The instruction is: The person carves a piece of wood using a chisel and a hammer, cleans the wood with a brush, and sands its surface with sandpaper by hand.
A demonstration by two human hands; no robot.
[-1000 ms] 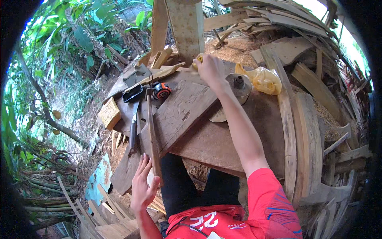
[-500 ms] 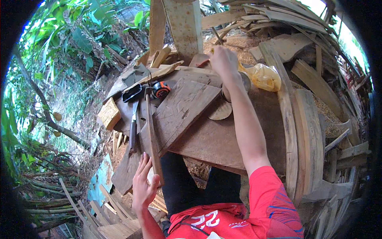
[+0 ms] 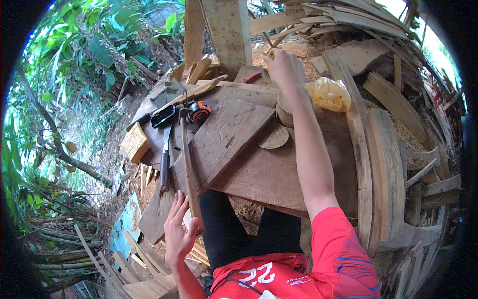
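Observation:
My left hand [image 3: 180, 230] lies with its fingers stretched out against the near end of a narrow wooden strip [image 3: 188, 167], its thumb touching the strip's edge. The strip rests across a wide, weathered plank [image 3: 231, 130]. My right hand [image 3: 286, 72] is reached out over the far side of the worktable, its fingers closed on a small thing with a yellowish end [image 3: 270, 53]; the rest of it is hidden. Near that hand are a red slim object [image 3: 252, 77] and a crumpled yellow plastic bag [image 3: 331, 94]. Beneath my right forearm stands a round container [image 3: 284, 113], partly covered.
Left on the table are a knife with a dark handle [image 3: 165, 167], a black tray-like object [image 3: 163, 116] and an orange-black tape measure [image 3: 199, 111]. A round wooden disc [image 3: 274, 137] lies mid-table. Curved planks [image 3: 386, 169] border the right; a thick post [image 3: 226, 40] rises behind.
My right hand has moved slightly farther away with the yellowish-ended thing, uncovering more of the red object and the round container. My left hand has stayed put.

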